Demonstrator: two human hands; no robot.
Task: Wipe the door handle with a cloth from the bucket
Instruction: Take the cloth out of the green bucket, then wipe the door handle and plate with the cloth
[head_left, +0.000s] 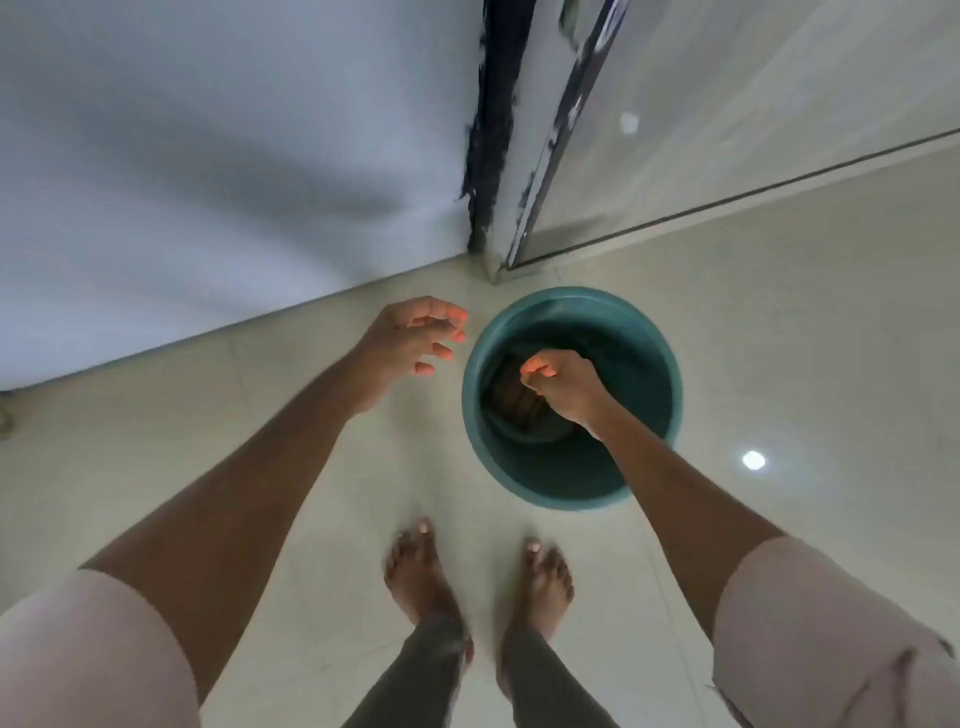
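The floor (779, 338) is laid with pale, glossy cream tiles, and two round reflections of light (753, 460) shine on it at the right. A pale blue-grey wall (208, 182) fills the upper left and meets the floor along a slanting line. Beside it stands a white door frame (524, 156) with chipped paint and a dark gap, and a thin dark line (727, 197) crosses the tiles beyond it.

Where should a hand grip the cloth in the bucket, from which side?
Judging by its pose, take the cloth at its bunched top, from straight above: it lies deep in the upright teal bucket, whose walls block the sides. The right hand is already fisted there.
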